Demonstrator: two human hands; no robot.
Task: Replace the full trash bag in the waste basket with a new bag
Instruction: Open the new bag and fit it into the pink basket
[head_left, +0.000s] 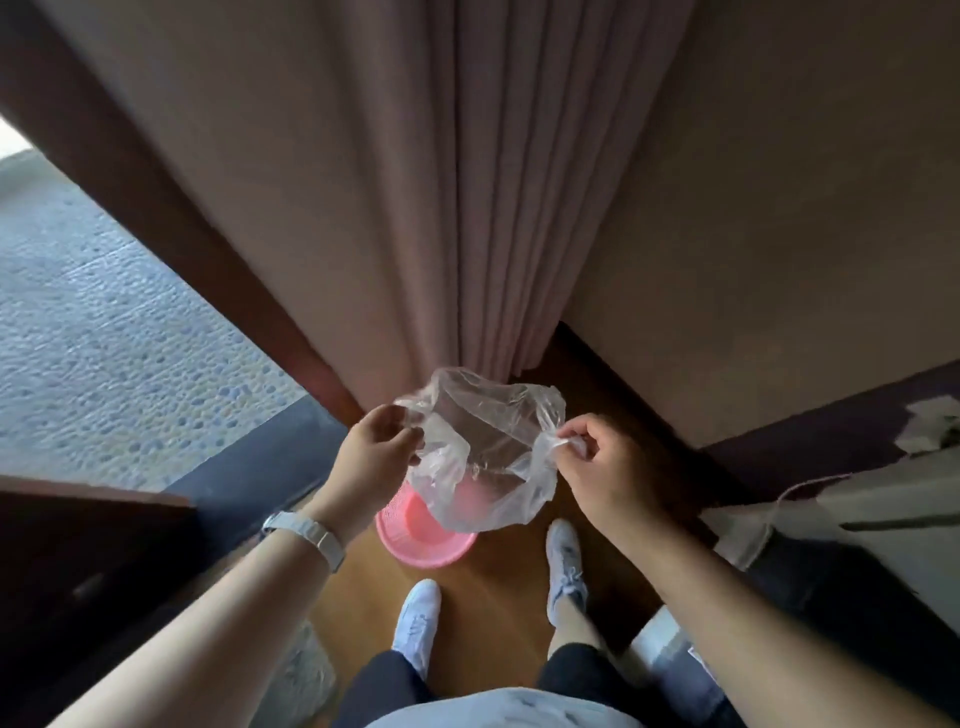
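No readable writing anywhere in view.

The clear plastic bag (483, 447) carries no print, the pink waste basket (423, 540) shows no label, and the watch (306, 535) on the left wrist is turned so that only its band shows. The white shoe (418, 623) has a faint mark on its top, too blurred to make out as letters or a logo.

Thin glossy clear plastic bag (483, 447), pink plastic basket (415, 540), polished wood floor (498, 597)
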